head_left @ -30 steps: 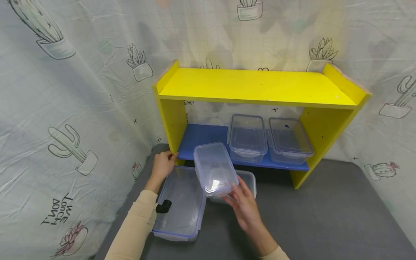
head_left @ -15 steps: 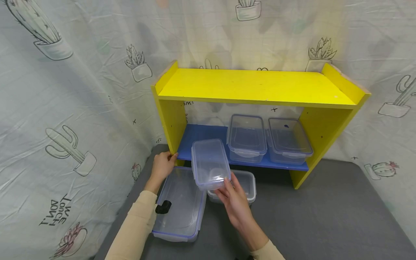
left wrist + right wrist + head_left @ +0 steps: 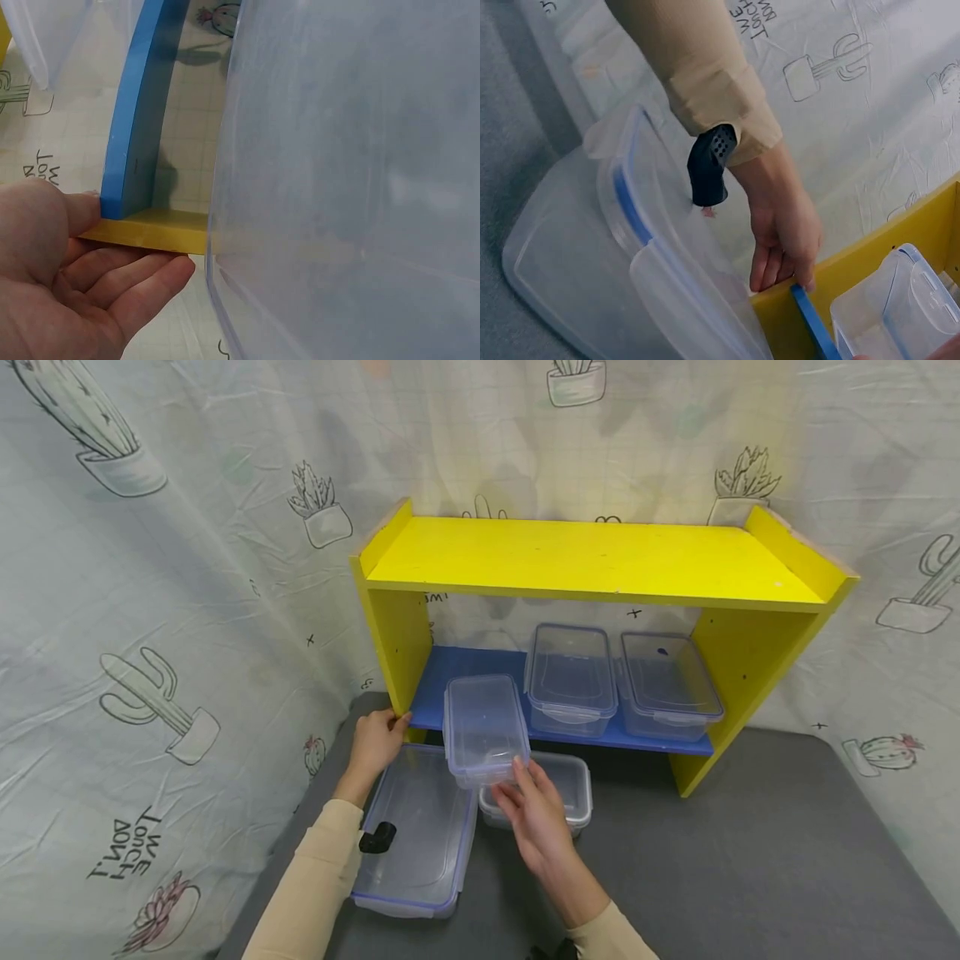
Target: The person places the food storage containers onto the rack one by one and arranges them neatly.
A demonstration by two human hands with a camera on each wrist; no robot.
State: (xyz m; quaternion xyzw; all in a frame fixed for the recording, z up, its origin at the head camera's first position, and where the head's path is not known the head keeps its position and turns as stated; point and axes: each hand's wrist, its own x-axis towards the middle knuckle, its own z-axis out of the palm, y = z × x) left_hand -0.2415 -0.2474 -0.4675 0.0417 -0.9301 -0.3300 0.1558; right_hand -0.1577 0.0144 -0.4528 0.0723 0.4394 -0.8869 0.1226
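Observation:
In the head view my right hand (image 3: 536, 810) holds a clear lidded food container (image 3: 486, 722) by its near right corner. The container is tilted, its far end overlapping the left part of the blue shelf board (image 3: 468, 664). My left hand (image 3: 377, 745) grips the lower front edge of the shelf unit's yellow side panel (image 3: 397, 652). In the left wrist view, the thumb lies at the end of the blue board (image 3: 124, 150) and the fingers pass round the yellow panel (image 3: 161, 231). The right wrist view shows the held container (image 3: 889, 307) beside that board.
Two clear containers, a middle one (image 3: 572, 672) and a right one (image 3: 670, 681), stand on the blue board. A large container (image 3: 416, 860) lies on the grey surface (image 3: 750, 860) under my left forearm. Behind my right hand is a smaller container (image 3: 573, 785). A patterned curtain hangs behind.
My right hand has moved the held container slightly left and farther in toward the blue board, turning it straighter. The left hand has stayed on the side panel.

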